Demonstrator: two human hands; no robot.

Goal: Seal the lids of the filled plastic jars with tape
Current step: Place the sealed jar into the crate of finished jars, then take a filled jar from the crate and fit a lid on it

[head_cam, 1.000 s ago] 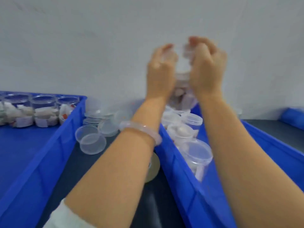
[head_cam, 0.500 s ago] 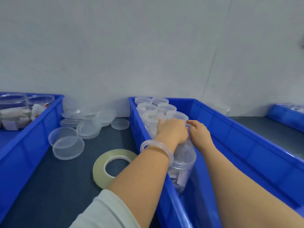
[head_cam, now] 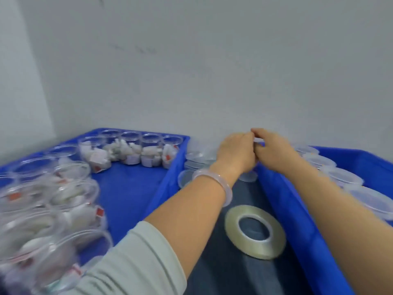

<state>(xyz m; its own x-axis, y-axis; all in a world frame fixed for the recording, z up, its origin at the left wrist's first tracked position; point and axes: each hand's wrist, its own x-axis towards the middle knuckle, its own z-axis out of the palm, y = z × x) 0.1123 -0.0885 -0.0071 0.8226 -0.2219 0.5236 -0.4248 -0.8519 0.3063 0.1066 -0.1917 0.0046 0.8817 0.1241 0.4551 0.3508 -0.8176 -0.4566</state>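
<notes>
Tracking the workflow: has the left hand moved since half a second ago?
Yes. The left hand went leftward out of the right blue plastic bin to the stacked clear lids beside it.

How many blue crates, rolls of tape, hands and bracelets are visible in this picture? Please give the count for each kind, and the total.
Blue crates: 2 (left crate, right crate)
Rolls of tape: 1 (tape roll, lying flat between the crates)
Hands: 2 (left hand, right hand)
Bracelets: 1 (bracelet, on the left wrist)
Total: 6
</notes>
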